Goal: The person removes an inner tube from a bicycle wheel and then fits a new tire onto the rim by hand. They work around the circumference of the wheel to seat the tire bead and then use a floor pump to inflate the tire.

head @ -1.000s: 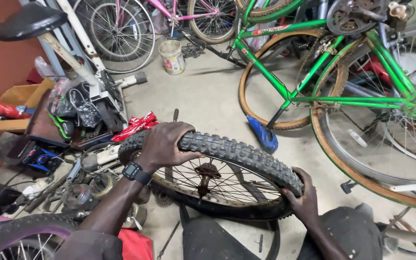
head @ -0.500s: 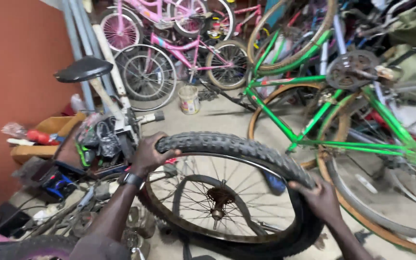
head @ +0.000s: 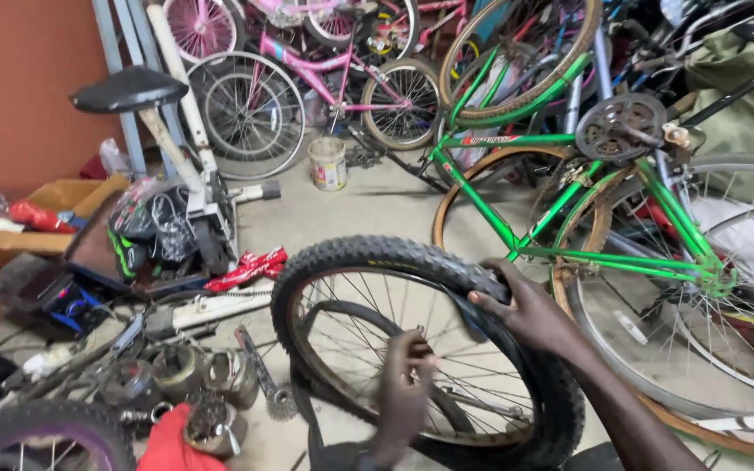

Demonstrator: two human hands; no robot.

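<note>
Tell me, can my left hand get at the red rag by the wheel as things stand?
Probably yes. The left hand sits inside the wheel, whose tyre and spokes stand between it and the red rag; drawn back out, open floor leaves the way free.

Knobby matt rubber tyre, shiny metal spokes.

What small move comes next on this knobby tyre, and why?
Probably slide the right hand a little further along the knobby tyre, working the edge at the rim. Its fingers already hook that edge at the top, and the left hand reaches through the spokes, steadying the wheel.
</note>
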